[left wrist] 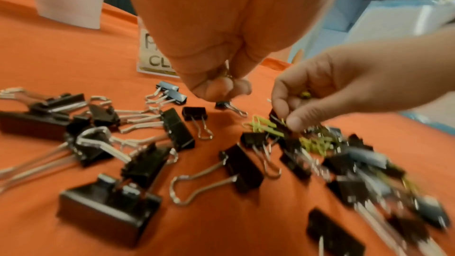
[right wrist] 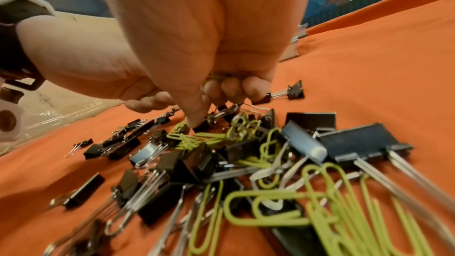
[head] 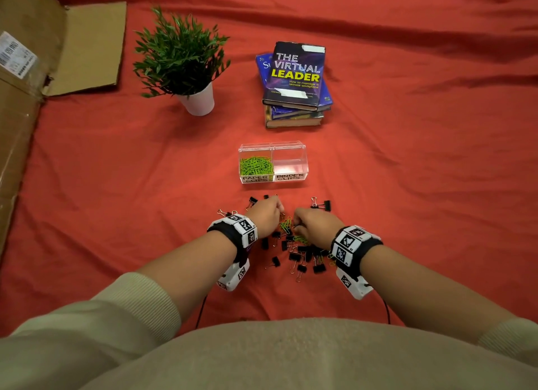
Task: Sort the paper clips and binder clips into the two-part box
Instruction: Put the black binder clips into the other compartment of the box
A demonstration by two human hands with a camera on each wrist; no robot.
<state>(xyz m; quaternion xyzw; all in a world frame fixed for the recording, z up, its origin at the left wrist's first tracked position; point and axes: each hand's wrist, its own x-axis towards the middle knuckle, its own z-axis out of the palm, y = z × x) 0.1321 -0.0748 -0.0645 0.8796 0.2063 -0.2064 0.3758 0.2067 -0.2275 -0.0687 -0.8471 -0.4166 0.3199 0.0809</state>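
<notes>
The clear two-part box [head: 291,145] stands on the red cloth; its left part, labelled PAPER CLIPS, holds green paper clips [head: 254,165], and the BINDER CLIPS part shows nothing inside. In front lies a mixed pile of black binder clips [head: 300,254] and green paper clips [right wrist: 268,205]. My left hand [head: 278,210] hovers at the pile's far edge, fingers curled round a thin wire clip [left wrist: 227,70] whose kind I cannot tell. My right hand [head: 296,224] holds green paper clips [left wrist: 305,94] in its curled fingers while the thumb [right wrist: 194,120] presses into the pile.
A stack of books [head: 295,81] stands behind the box and a potted plant [head: 186,66] at the back left. A large cardboard box [head: 23,104] lines the left edge. Two binder clips [head: 321,204] lie apart at the pile's far right.
</notes>
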